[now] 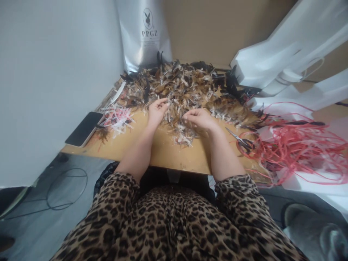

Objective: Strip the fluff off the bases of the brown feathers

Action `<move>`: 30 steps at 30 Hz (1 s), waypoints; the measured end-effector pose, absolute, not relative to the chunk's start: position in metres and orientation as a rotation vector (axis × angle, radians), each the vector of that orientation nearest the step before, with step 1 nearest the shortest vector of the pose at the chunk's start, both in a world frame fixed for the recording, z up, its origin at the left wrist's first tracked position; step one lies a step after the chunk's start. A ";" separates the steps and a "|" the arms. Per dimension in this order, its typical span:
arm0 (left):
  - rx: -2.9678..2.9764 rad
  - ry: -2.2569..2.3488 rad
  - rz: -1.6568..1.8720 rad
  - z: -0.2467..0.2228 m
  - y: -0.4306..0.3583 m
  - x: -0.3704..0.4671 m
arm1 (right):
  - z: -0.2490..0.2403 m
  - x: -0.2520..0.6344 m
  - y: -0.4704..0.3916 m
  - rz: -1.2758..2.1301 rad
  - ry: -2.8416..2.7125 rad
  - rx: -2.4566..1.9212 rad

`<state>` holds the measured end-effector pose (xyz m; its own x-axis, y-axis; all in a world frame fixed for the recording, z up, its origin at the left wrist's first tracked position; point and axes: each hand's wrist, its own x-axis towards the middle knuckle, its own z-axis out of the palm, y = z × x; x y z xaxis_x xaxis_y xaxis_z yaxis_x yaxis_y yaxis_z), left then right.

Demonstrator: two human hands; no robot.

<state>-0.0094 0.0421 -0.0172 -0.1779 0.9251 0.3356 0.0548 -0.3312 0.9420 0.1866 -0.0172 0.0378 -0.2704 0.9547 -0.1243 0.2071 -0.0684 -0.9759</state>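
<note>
A large heap of brown, white and black feathers [187, 83] covers the back and middle of the wooden table. Over the heap's near left part is my left hand [157, 111], thumb and forefinger pinched together. My right hand [199, 119] also pinches, a short way to the right and slightly nearer to me. Feathers lie right behind both sets of fingertips, so whatever sits in either pinch cannot be made out. Between and below the hands, a small tuft of pale feathers [183, 137] rests on the table.
Scissors [240, 139] with dark handles lie right of my right hand, beside a tangle of red plastic string [299, 145]. At left are a phone [85, 128] and cut pink and white strips [118, 117]. A silver bag [145, 40] stands behind; white boards [272, 58] flank the right.
</note>
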 end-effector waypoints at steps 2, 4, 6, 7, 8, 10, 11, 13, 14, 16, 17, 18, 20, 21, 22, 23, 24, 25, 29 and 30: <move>1.470 1.233 1.588 -0.018 0.043 -0.009 | 0.036 0.187 -0.014 1.386 -1.430 -1.234; 1.576 1.270 1.601 -0.017 0.039 -0.008 | 0.033 0.188 -0.011 1.334 -1.319 -1.186; 1.689 1.256 1.631 -0.015 0.032 -0.005 | 0.029 0.187 -0.008 1.315 -1.228 -1.131; 1.757 1.227 1.635 -0.013 0.028 -0.004 | 0.027 0.186 -0.007 1.335 -1.197 -1.106; 1.826 1.197 1.642 -0.011 0.024 -0.002 | 0.025 0.185 -0.006 1.367 -1.169 -1.085; 1.985 1.135 1.667 -0.007 0.015 0.001 | 0.023 0.182 -0.006 1.455 -1.128 -1.053; 2.061 1.110 1.683 -0.006 0.012 0.003 | 0.023 0.181 -0.006 1.503 -1.115 -1.045; 2.189 1.086 1.719 -0.003 0.006 0.004 | 0.024 0.177 -0.008 1.594 -1.096 -1.043; 2.263 1.078 1.722 -0.002 0.004 0.005 | 0.024 0.175 -0.009 1.637 -1.084 -1.045; 2.407 1.054 1.701 -0.001 0.001 0.007 | 0.024 0.172 -0.010 1.727 -1.049 -1.034; 2.478 1.025 1.674 0.000 0.000 0.008 | 0.024 0.171 -0.010 1.771 -1.024 -1.012; 2.536 0.990 1.642 0.000 -0.002 0.009 | 0.023 0.171 -0.009 1.811 -0.994 -0.979; 2.576 0.929 1.601 0.001 -0.005 0.013 | 0.022 0.173 -0.007 1.865 -0.935 -0.892; 2.557 0.913 1.584 0.002 -0.007 0.015 | 0.022 0.175 -0.006 1.873 -0.915 -0.851; 2.505 0.911 1.578 0.002 -0.008 0.017 | 0.022 0.177 -0.005 1.865 -0.903 -0.818; 2.419 0.923 1.579 0.003 -0.009 0.019 | 0.022 0.179 -0.004 1.844 -0.897 -0.796; 2.298 0.950 1.593 0.004 -0.010 0.020 | 0.023 0.181 -0.003 1.809 -0.892 -0.787; 2.152 0.982 1.608 0.004 -0.009 0.021 | 0.023 0.183 -0.003 1.766 -0.885 -0.792; 1.516 1.030 1.440 0.000 -0.002 0.022 | 0.026 0.186 -0.002 1.644 -0.862 -0.847; 1.408 1.013 1.353 -0.002 0.000 0.022 | 0.027 0.186 -0.003 1.635 -0.866 -0.861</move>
